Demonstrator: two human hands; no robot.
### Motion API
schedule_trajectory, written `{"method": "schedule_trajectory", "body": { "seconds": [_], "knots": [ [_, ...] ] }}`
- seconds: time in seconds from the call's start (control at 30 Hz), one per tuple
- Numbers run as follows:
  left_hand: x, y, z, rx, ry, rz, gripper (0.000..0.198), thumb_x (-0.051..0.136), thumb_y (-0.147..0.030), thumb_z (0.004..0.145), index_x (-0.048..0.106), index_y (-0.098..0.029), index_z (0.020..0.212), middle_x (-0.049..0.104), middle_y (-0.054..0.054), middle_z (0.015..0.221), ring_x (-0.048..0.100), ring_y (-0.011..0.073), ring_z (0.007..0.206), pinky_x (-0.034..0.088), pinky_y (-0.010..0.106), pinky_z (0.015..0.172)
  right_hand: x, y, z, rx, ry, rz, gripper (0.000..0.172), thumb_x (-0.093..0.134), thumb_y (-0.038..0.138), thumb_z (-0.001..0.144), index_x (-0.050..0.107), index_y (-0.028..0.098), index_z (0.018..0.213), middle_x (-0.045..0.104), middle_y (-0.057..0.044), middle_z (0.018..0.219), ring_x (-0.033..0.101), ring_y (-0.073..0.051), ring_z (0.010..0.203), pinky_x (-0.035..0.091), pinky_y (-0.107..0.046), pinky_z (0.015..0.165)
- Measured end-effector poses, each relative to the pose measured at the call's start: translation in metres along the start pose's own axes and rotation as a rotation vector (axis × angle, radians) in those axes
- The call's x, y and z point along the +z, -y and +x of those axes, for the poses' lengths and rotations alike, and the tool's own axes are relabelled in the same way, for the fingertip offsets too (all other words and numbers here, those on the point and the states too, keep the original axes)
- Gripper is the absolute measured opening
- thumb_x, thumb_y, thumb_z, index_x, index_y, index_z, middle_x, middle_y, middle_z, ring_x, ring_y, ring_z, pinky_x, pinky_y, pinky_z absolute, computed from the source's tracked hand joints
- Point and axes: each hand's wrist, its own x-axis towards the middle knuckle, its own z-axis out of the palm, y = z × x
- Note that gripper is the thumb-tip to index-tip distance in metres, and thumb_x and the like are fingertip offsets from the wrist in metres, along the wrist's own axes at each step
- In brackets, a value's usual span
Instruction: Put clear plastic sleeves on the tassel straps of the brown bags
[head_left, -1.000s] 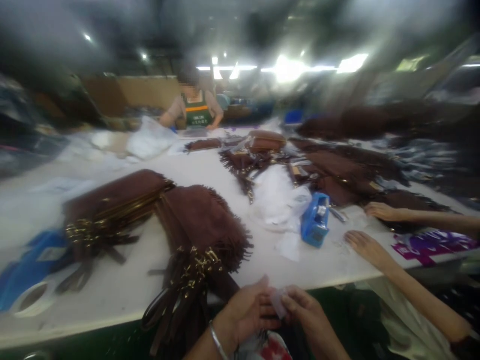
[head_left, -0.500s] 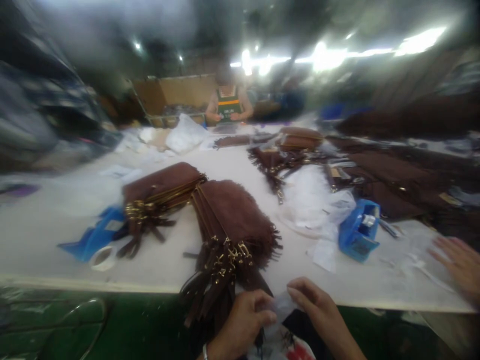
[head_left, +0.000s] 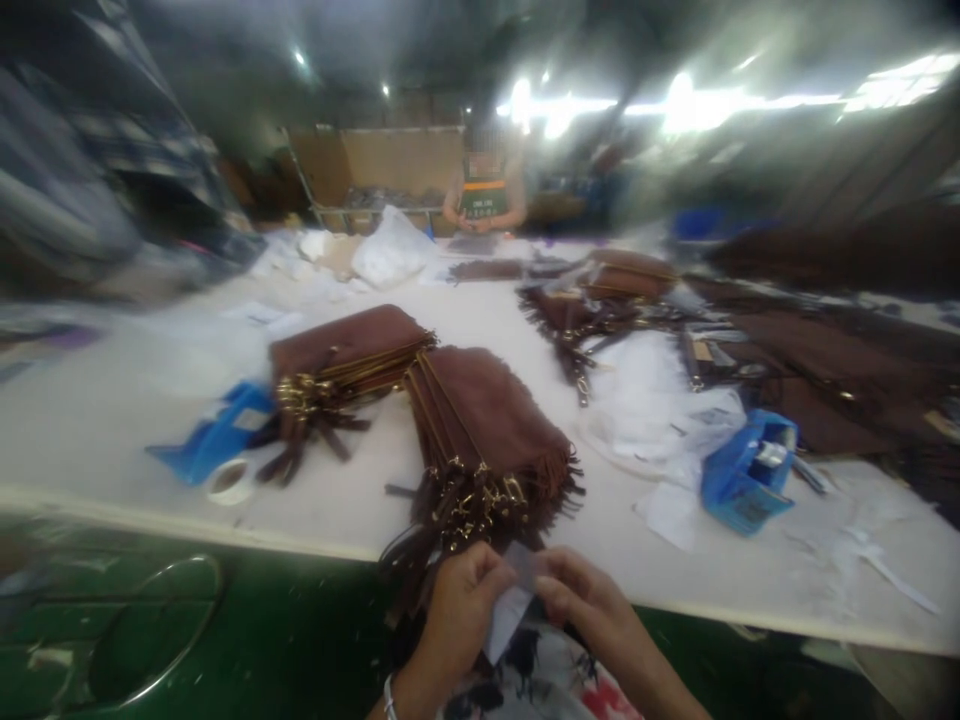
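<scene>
My left hand (head_left: 466, 603) and my right hand (head_left: 579, 592) are close together at the table's front edge. Both pinch a small whitish, partly see-through sheet (head_left: 507, 618), which may be plastic or paper. Just beyond my fingers lies a fanned stack of brown fringed pouches (head_left: 491, 410). Their gold clasps (head_left: 469, 500) and dark straps hang toward me over the edge, partly behind my left hand. Another stack of brown pouches (head_left: 349, 350) with gold zips and clasps lies behind on the left.
A blue tape dispenser (head_left: 750, 470) stands right, beside crumpled white plastic (head_left: 637, 390). Left are a blue holder (head_left: 217, 430) and a tape roll (head_left: 231, 482). More brown pouches (head_left: 630, 272) lie farther back. A person in a green apron (head_left: 484, 200) is across the table.
My hands have come closer together, and the sheet between them now shows more plainly. Another person's hand at the right edge has left the view. The whole view has shifted slightly.
</scene>
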Motion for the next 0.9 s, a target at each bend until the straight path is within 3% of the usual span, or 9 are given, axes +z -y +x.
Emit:
{"method": "schedule_trajectory", "body": {
  "seconds": [0.1, 0.23, 0.43, 0.6, 0.67, 0.77, 0.83, 0.9],
  "knots": [
    [-0.005, 0.004, -0.003, 0.059, -0.022, 0.12, 0.025, 0.056, -0.031, 0.083, 0.049, -0.019, 0.062, 0.044, -0.005, 0.057, 0.043, 0.0126, 0.058, 0.028, 0.024, 0.055, 0.011, -0.003, 0.001, 0.004, -0.017, -0.034, 0.032, 0.063, 0.049, 0.077, 0.059, 0.018, 0.073, 0.049, 0.005, 0.057, 0.044, -0.011, 0.054, 0.035, -0.023, 0.053],
    [-0.009, 0.009, -0.004, 0.084, -0.02, 0.149, 0.032, 0.052, -0.034, 0.087, 0.045, -0.019, 0.059, 0.042, -0.005, 0.057, 0.041, 0.0124, 0.058, 0.025, 0.025, 0.055, 0.022, -0.003, 0.009, -0.043, -0.046, -0.125, 0.033, 0.059, 0.048, 0.081, 0.055, 0.018, 0.069, 0.045, 0.006, 0.054, 0.04, -0.011, 0.053, 0.03, -0.023, 0.052],
    [-0.019, 0.028, -0.002, -0.053, 0.084, -0.35, 0.023, 0.062, -0.036, 0.08, 0.06, -0.015, 0.074, 0.058, -0.001, 0.065, 0.049, 0.0136, 0.06, 0.036, 0.024, 0.057, 0.032, -0.001, 0.021, -0.114, -0.087, -0.282, 0.037, 0.057, 0.05, 0.082, 0.045, 0.02, 0.063, 0.04, 0.006, 0.057, 0.037, -0.011, 0.056, 0.03, -0.023, 0.052],
    [-0.032, 0.038, -0.008, -0.103, 0.039, -0.488, 0.028, 0.074, -0.033, 0.069, 0.053, -0.016, 0.061, 0.051, -0.003, 0.054, 0.039, 0.0093, 0.05, 0.028, 0.023, 0.05, 0.048, -0.012, 0.033, -0.174, -0.109, -0.473, 0.041, 0.059, 0.052, 0.079, 0.041, 0.022, 0.06, 0.041, 0.005, 0.055, 0.042, -0.013, 0.056, 0.033, -0.023, 0.052],
    [-0.047, 0.042, -0.007, -0.075, -0.012, -0.454, 0.03, 0.075, -0.034, 0.067, 0.053, -0.016, 0.06, 0.049, -0.004, 0.054, 0.037, 0.0089, 0.05, 0.026, 0.023, 0.05, 0.06, -0.015, 0.042, -0.195, -0.063, -0.529, 0.037, 0.059, 0.053, 0.079, 0.046, 0.022, 0.062, 0.046, 0.004, 0.056, 0.046, -0.014, 0.056, 0.035, -0.023, 0.053],
    [-0.086, 0.053, -0.008, -0.038, -0.167, -0.412, 0.033, 0.074, -0.041, 0.069, 0.054, -0.016, 0.061, 0.049, -0.004, 0.053, 0.038, 0.0094, 0.05, 0.026, 0.023, 0.05, 0.09, -0.008, 0.057, -0.291, 0.069, -0.565, 0.026, 0.052, 0.049, 0.087, 0.058, 0.025, 0.079, 0.058, 0.003, 0.064, 0.053, -0.015, 0.059, 0.04, -0.024, 0.058],
    [-0.119, 0.066, -0.013, -0.038, -0.299, -0.401, 0.036, 0.072, -0.045, 0.07, 0.053, -0.016, 0.062, 0.049, -0.004, 0.054, 0.039, 0.0097, 0.052, 0.027, 0.023, 0.051, 0.119, 0.004, 0.068, -0.392, 0.131, -0.613, 0.025, 0.048, 0.047, 0.091, 0.06, 0.026, 0.084, 0.062, 0.002, 0.067, 0.057, -0.015, 0.06, 0.04, -0.024, 0.06],
    [-0.151, 0.082, -0.022, -0.07, -0.427, -0.406, 0.039, 0.071, -0.05, 0.07, 0.052, -0.016, 0.063, 0.048, -0.005, 0.055, 0.038, 0.0096, 0.053, 0.025, 0.022, 0.051, 0.155, 0.018, 0.085, -0.499, 0.142, -0.724, 0.029, 0.048, 0.047, 0.092, 0.058, 0.024, 0.076, 0.062, 0.002, 0.063, 0.057, -0.015, 0.057, 0.037, -0.024, 0.057]
  ]
}}
